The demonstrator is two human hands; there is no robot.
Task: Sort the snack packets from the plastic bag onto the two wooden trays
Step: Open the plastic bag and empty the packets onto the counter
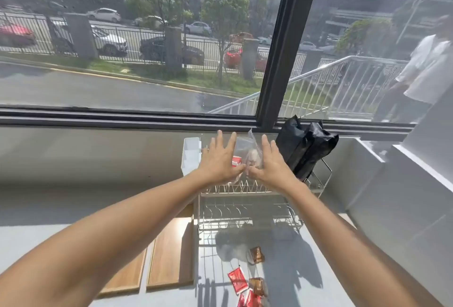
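Both hands pinch clear plastic bag (246,153) above dish rack (247,198).
Left hand (219,163) and right hand (272,164) grip its lower edge, fingers splayed; bag likely light, limp, slippery. Loose packets (247,287) on counter before rack; two wooden trays (157,260) left of it.

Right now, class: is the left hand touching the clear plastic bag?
Touching. The head view shows the left hand pinching the plastic bag with its thumb.
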